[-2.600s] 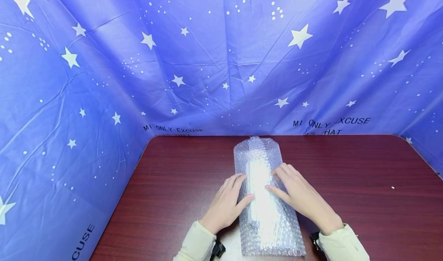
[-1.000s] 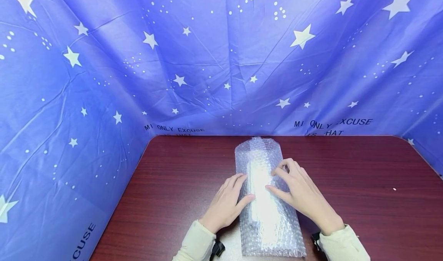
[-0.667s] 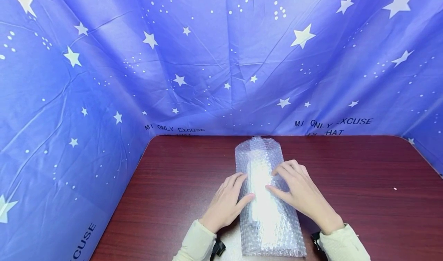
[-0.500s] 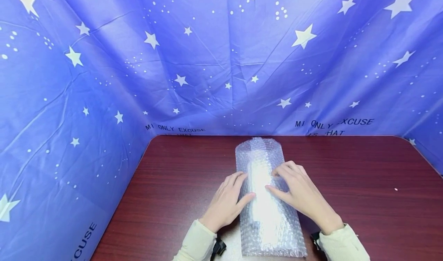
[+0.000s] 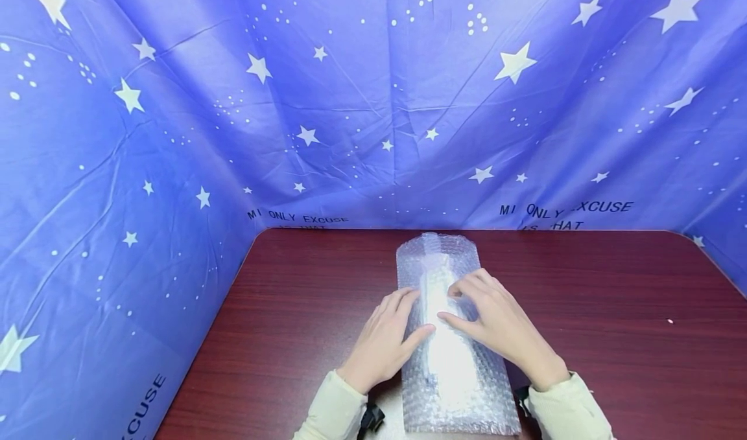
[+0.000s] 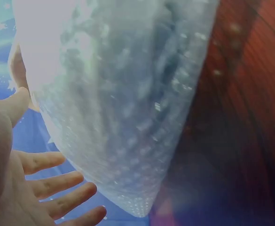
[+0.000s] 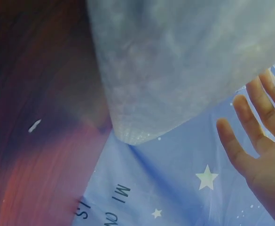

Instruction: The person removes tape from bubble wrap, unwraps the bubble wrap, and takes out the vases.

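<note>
Pale sleeves (image 5: 335,406) nearest | left hand (image 5: 379,343) relaxed, fingers spread over bubble wrap's (image 5: 446,369) left side | right hand (image 5: 502,320) loose, fingers slightly bent over its middle | bubble wrap lies lengthwise on table (image 5: 292,310) | white scrap (image 5: 670,321) off right | starry curtain (image 5: 350,96) behind

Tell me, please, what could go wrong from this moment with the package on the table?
1. The long, clear bubble-wrap package might slide: the left hand and the right hand seem only to rest on it, not wrapped round it.
2. Its far end lies close to the back edge of the dark red wood-grain table, so a forward push could send that end over.
3. Strong glare along its middle hides detail, so a fold or fragile part could perhaps be missed.
</note>
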A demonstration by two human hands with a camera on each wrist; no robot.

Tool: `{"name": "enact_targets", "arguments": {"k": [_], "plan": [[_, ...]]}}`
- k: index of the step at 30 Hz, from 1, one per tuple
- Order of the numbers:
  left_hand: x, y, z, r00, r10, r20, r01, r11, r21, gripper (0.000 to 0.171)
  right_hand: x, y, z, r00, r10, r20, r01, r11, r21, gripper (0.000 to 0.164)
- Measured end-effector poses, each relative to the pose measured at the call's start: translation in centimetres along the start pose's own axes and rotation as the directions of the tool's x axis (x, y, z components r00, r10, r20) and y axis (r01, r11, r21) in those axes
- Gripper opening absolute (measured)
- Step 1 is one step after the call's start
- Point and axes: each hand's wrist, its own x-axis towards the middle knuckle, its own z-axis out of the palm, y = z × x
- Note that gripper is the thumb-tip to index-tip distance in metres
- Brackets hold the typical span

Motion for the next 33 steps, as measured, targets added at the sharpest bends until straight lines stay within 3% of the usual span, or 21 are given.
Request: {"name": "enact_targets", "arguments": {"k": [7,23,33], "plan": [[-0.1,0.9,-0.4,1.000,-0.010,-0.017,0.010,1.000,-0.011,0.072,0.2,-0.4,0.2,1.000,0.000,0.024,0.000,1.000,0.012,0.030],[-0.2,1.9,-0.7,0.991,-0.111,-0.071,0.109,0.993,-0.039,0.086,0.5,-1.2,0.9,0.995,-0.055,0.078,0.048,0.995,0.085,0.032],[-0.3,1.7,-0.9,0.993,-0.110,-0.045,0.108,0.993,-0.039,0.086,0.4,-1.4,1.2,0.994,-0.044,0.097,0.036,0.995,0.088,0.032]]}}
